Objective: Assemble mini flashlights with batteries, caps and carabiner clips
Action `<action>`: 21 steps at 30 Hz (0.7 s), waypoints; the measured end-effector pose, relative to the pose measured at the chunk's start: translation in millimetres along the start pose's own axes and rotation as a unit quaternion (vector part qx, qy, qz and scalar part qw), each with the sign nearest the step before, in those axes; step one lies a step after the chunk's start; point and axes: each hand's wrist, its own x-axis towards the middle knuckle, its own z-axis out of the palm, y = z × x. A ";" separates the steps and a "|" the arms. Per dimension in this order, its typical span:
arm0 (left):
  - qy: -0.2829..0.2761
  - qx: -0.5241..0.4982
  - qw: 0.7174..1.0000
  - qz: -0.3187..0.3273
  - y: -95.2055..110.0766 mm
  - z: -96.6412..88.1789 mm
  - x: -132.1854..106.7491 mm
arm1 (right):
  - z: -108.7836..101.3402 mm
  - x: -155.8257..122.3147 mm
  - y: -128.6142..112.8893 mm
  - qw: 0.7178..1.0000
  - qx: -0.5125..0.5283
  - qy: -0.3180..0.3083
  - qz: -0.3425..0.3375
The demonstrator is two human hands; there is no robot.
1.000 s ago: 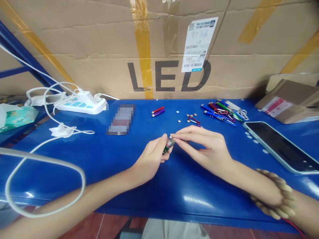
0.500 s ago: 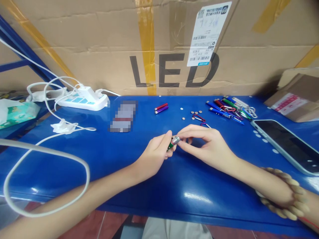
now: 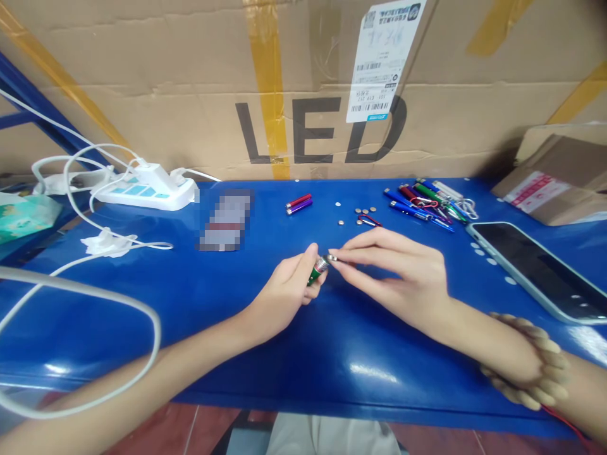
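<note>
My left hand (image 3: 289, 284) is closed around a small green flashlight tube (image 3: 315, 273), its silver threaded end pointing up and to the right. At that end, my right hand (image 3: 398, 268) pinches a small silver button cell (image 3: 332, 258) between thumb and forefinger, right by the tube's mouth. Whether the cell touches the rim I cannot tell. Beyond my right fingers, several loose button cells (image 3: 365, 212) lie on the blue table (image 3: 265, 373) beside a red carabiner clip (image 3: 370, 220). Further back rest a red tube (image 3: 298, 201) and a purple tube (image 3: 300, 206), side by side.
Several coloured pen-shaped flashlights with clips (image 3: 420, 205) lie in a pile at the back right, near a phone (image 3: 535, 268) and a cardboard box (image 3: 545, 180). A white power strip (image 3: 156, 194) and looping cable (image 3: 159, 335) occupy the left. A large carton (image 3: 190, 82) stands behind.
My right fingers have drawn slightly back from the tube's end, and the button cell now shows between them. The left hand keeps its grip; the whole view has shifted a little.
</note>
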 end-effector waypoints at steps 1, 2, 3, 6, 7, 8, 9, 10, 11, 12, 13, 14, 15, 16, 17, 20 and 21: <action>0.006 0.000 1.000 -0.002 -0.3 0.0 0.0 | -1.4 -0.3 0.2 0.999 -0.025 -0.011 -0.031; 0.012 0.002 1.000 -0.005 -0.5 0.0 -0.1 | -2.4 -0.7 1.0 0.997 -0.048 -0.025 -0.052; 0.017 0.005 1.000 -0.009 -0.5 0.0 -0.3 | -3.1 -1.4 2.2 0.995 -0.068 -0.039 -0.064; 0.034 0.018 0.999 -0.018 0.1 0.4 -1.6 | -2.9 -3.7 5.7 0.988 -0.106 -0.071 -0.083; 0.039 0.023 0.999 -0.018 0.2 0.6 -2.3 | -2.4 -4.3 5.9 0.987 -0.109 -0.078 -0.092; 0.045 0.028 0.998 -0.017 0.3 0.7 -2.9 | -1.9 -4.4 5.5 0.986 -0.107 -0.082 -0.101; 0.051 0.034 0.998 -0.015 0.2 0.8 -3.4 | -1.4 -4.0 4.5 0.986 -0.098 -0.082 -0.102; 0.055 0.040 0.998 -0.012 0.0 0.8 -3.8 | -1.0 -3.1 3.3 0.989 -0.082 -0.080 -0.094; 0.059 0.047 0.997 -0.008 -0.2 0.7 -3.9 | -0.8 -1.6 2.2 0.992 -0.058 -0.077 -0.076; 0.062 0.053 0.997 -0.004 -0.3 0.5 -3.6 | -0.8 0.3 1.8 0.995 -0.030 -0.078 -0.048; 0.064 0.056 0.996 0.001 -0.4 0.2 -3.0 | -1.0 2.5 2.5 0.997 -0.005 -0.082 -0.015; 0.067 0.056 0.996 0.004 -0.2 -0.2 -1.9 | -1.4 4.7 4.6 0.996 0.010 -0.085 0.017; 0.075 0.049 0.996 0.006 0.2 -0.7 -0.4 | -1.9 6.6 8.0 0.995 0.010 -0.089 0.044; 0.086 0.036 0.996 0.005 0.8 -1.4 1.3 | -2.6 8.2 12.7 0.993 -0.008 -0.097 0.065; 0.098 0.019 0.995 -0.001 1.5 -2.1 3.2 | -3.3 9.2 18.2 0.990 -0.040 -0.108 0.076; 0.122 -0.029 0.992 -0.030 3.9 -4.2 7.9 | -5.7 9.5 33.9 0.971 -0.157 -0.168 0.063; 0.122 -0.037 0.991 -0.036 4.4 -4.8 8.6 | -6.2 8.9 37.4 0.963 -0.182 -0.191 0.053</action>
